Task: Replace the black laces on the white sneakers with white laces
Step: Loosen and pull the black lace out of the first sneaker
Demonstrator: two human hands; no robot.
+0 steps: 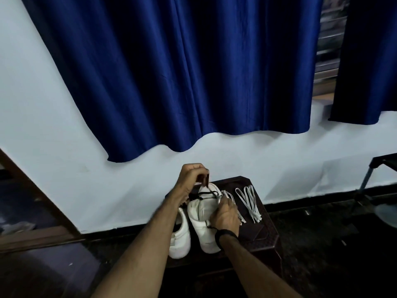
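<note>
No readable writing. Left hand (192, 173) pinching black lace (208, 193) above white sneaker (204, 214). Right hand (224, 214) curled round sneaker's side; white laces (249, 201) just right, on dark table (266, 231).

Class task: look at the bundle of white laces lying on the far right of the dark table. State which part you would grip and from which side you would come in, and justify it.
Grip the white laces at the looped far end, coming from above and the right. That side looks unobstructed, while the right hand and sneaker crowd the left. The near tips splay apart, so pinching there would likely catch only some strands.
</note>
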